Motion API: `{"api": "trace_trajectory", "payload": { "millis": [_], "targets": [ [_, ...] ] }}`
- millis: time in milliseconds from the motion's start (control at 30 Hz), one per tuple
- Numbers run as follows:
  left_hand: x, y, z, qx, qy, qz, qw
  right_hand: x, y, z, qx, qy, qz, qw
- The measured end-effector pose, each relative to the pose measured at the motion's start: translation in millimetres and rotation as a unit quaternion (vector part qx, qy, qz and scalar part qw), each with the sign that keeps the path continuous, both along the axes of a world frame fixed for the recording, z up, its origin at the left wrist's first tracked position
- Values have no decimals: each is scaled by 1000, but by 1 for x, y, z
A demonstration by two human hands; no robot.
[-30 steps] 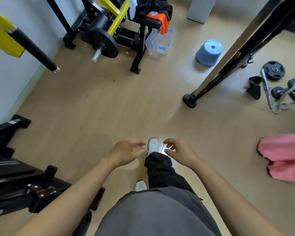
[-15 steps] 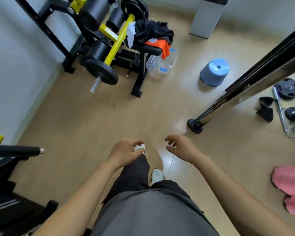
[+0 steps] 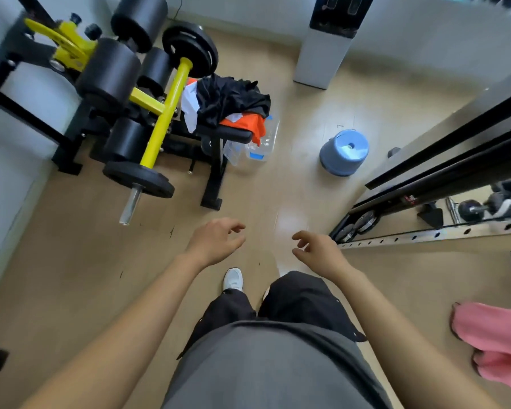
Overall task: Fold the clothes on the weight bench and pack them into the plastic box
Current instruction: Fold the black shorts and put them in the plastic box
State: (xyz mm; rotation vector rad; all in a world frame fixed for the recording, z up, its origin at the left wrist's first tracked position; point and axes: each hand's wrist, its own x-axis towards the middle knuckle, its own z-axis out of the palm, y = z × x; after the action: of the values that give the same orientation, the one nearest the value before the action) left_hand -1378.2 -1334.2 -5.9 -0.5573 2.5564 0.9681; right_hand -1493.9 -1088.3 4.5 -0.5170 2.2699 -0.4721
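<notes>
Ahead of both hands, well apart from them, we have the weight bench [image 3: 235, 134] with the clothes [image 3: 227, 98] heaped on its pad: black on top, white at the far-left edge, an orange piece [image 3: 250, 124] hanging off the near-right corner. The plastic box [image 3: 263, 141] sits on the floor just beside the bench, right under that orange piece, beyond the gap between the hands.

Change: over the last second the bench climbs down from the top edge and grows in view, and the feet swap, white shoe [image 3: 233, 279] now under the left hand. We read that as walking up to the bench.

Left hand [image 3: 216, 242] and right hand [image 3: 319, 250] both hang out front, fingers loosely curled, holding nothing, same as before.

Task-wise, nothing is folded or packed and the pile is untouched. We judge this as the approach, a few steps short of reach. The blue stool [image 3: 344, 152] sits beyond the right hand, off the path.
</notes>
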Motion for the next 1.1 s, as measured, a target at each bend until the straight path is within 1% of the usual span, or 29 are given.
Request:
{"api": "trace_trajectory", "payload": {
  "millis": [167, 400, 567, 700, 800, 967, 1100],
  "targets": [
    [-90, -23, 0, 3, -4, -16, 1000, -86, -22, -5, -20, -11, -42, 999],
    [-213, -28, -8, 24, -17, 31, 999, -228, -33, -31, -26, -38, -59, 997],
    [-281, -39, -10, 50, -19, 97, 994, -329, -50, -34, -23, -29, -28, 999],
    [-330, -57, -12, 67, -34, 140, 987, -399, -74, -30, -34, -25, -37, 998],
    [-371, -78, -19, 79, -24, 170, 982, -445, -94, -31, -39, -27, -35, 998],
    [-446, -121, -40, 115, -8, 188, 975, -522, -132, -24, -31, -12, -46, 998],
    [-502, -154, -60, 127, -4, 179, 976, -580, -172, -16, -5, -15, -6, 1000]
  ]
}}
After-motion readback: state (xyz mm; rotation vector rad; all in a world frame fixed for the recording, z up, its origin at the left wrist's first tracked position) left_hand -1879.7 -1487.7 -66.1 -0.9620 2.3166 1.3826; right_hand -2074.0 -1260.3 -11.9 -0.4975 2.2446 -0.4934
